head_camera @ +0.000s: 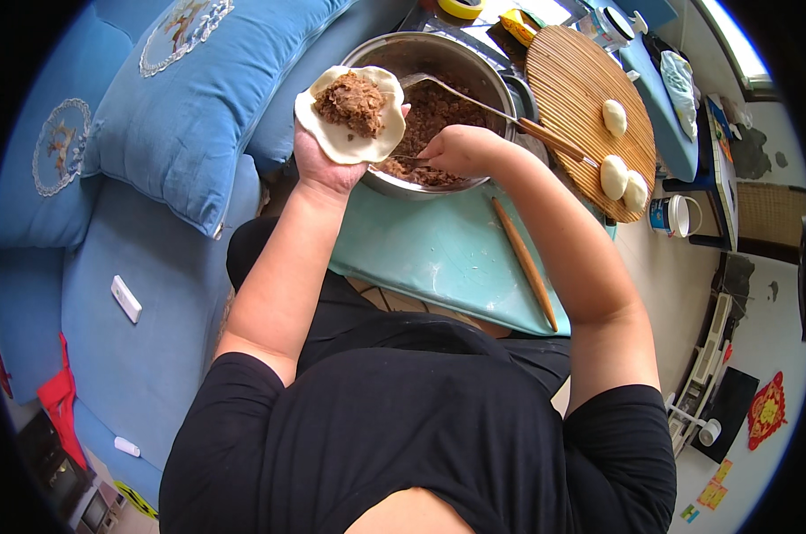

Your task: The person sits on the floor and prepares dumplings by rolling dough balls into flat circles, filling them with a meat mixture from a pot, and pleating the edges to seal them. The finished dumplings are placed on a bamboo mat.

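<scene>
My left hand (319,163) holds up a round dough wrapper (336,143) with wavy edges on its palm. A mound of brown, minced-looking filling (351,103) sits on the wrapper. Beside it, my right hand (466,150) grips a thin metal utensil (408,161), largely hidden by the fingers, low over the steel pot (416,50). More brown filling (436,123) lies inside this pot. A metal ladle (466,98) with a wooden handle leans across the pot's right rim, its handle end reaching over a round slatted tray (563,73).
Three pale dough pieces (614,177) rest on the tray's right side. A tapered wooden rolling pin (526,267) lies on the teal work surface (423,247), dusted with flour. Left stands a blue sofa (156,280) with cushions (176,113). A white bucket (676,215) is at right.
</scene>
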Available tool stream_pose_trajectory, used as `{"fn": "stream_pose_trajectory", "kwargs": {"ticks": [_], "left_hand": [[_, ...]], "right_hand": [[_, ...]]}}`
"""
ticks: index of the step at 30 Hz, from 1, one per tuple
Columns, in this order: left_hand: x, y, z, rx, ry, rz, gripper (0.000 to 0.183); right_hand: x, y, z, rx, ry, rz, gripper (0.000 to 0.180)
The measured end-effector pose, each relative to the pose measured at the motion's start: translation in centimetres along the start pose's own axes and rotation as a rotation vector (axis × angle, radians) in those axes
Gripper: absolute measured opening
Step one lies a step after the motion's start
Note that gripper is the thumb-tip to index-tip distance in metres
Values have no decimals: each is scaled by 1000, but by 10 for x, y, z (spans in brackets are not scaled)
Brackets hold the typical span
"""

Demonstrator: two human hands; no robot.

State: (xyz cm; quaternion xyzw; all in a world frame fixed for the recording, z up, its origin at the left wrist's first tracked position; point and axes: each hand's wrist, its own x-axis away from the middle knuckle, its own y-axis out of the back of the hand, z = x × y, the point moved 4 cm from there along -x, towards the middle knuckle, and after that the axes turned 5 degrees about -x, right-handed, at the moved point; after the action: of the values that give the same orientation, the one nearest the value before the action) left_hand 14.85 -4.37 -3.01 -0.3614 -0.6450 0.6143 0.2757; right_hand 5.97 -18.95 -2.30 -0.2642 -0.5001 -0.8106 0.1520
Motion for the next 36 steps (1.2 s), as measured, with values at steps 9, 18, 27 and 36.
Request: {"fn": "stream_pose_trajectory", "kwargs": {"ticks": [9,18,27,36], "left_hand": [[1,-1,1,-34,-1,12,46],[2,-5,1,-17,32,19,43],[-1,-2,2,-77,17,-83,42],[-1,0,0,-72,29,-6,44]], "right_hand": [[20,13,-13,-659,-145,8,35],[-6,6,-10,-77,-188,-377,24],[14,-13,54,454,-7,-46,12],[40,-17,60,460,104,-119,9]]}}
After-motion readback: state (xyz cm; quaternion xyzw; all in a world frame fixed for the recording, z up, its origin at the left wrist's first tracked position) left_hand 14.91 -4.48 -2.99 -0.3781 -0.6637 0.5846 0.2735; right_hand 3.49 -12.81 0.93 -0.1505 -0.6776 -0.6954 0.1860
